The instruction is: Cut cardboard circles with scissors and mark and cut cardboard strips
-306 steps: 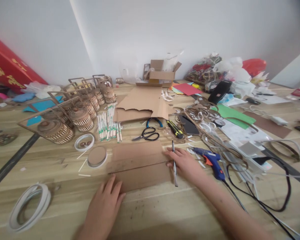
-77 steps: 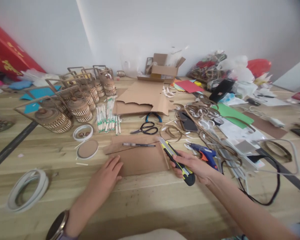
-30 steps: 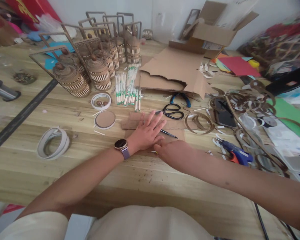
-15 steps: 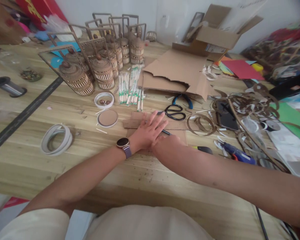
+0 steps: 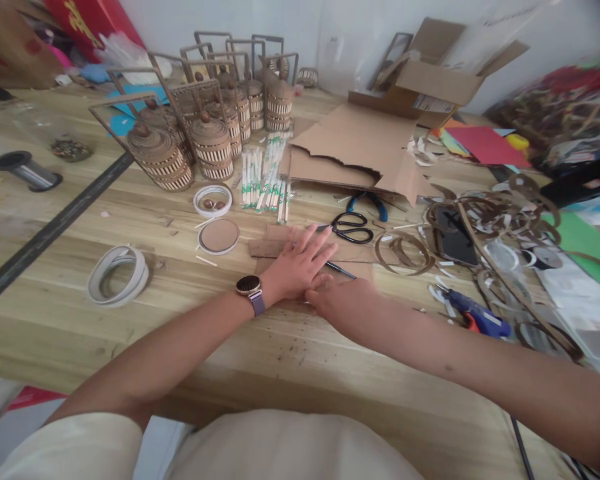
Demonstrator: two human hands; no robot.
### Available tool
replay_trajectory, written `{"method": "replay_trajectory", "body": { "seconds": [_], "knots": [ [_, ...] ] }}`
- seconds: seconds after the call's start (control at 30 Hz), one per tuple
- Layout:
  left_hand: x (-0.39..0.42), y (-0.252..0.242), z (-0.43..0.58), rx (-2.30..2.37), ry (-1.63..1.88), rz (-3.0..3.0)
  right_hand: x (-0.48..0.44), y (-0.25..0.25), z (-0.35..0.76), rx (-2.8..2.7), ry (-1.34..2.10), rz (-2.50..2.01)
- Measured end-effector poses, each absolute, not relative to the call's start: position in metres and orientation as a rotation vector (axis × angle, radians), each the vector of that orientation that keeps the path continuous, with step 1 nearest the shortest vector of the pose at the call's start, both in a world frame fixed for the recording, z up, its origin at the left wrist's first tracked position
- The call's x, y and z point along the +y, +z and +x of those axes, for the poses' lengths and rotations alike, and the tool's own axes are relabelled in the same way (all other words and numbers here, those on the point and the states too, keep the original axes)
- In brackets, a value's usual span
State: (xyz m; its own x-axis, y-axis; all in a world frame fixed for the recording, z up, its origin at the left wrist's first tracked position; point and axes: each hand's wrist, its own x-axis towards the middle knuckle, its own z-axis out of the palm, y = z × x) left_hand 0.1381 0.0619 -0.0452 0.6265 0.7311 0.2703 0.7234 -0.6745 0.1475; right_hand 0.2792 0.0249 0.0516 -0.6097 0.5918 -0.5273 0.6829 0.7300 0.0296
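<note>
My left hand (image 5: 300, 267), with a watch on its wrist, lies flat and open on a brown cardboard sheet (image 5: 273, 248) on the wooden table. My right hand (image 5: 337, 301) crosses in just beside it at the sheet's near edge, knuckles up and fingers curled down. What those fingers hold is hidden. A pen (image 5: 341, 271) lies on the cardboard between the two hands. Black scissors (image 5: 353, 228) rest just beyond my left fingertips.
Woven lidded baskets in frames (image 5: 200, 137) stand at the back left, with wrapped sticks (image 5: 263, 180) beside them. Torn cardboard (image 5: 350, 143) and an open box (image 5: 430, 80) lie behind. A blue glue gun (image 5: 475, 317), cardboard rings (image 5: 403, 248), a phone (image 5: 453, 237) and tape rolls (image 5: 119, 283) surround the sheet.
Ten seconds ago my right hand held the pen; it then took a yellow-black utility knife. Both hands moved onto the cardboard. In the last half second the knife's black end went out of sight.
</note>
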Motion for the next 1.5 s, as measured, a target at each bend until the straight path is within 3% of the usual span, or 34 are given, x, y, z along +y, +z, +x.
{"method": "replay_trajectory", "body": {
  "seconds": [1.07, 1.5],
  "knots": [
    [0.061, -0.037, 0.138, 1.263, 0.372, 2.811, 0.027, 0.076, 0.257, 2.302, -0.200, 0.838],
    [0.063, -0.040, 0.138, 1.242, 0.327, 2.844, 0.022, 0.058, 0.271, 2.388, -0.108, 0.843]
  ]
}}
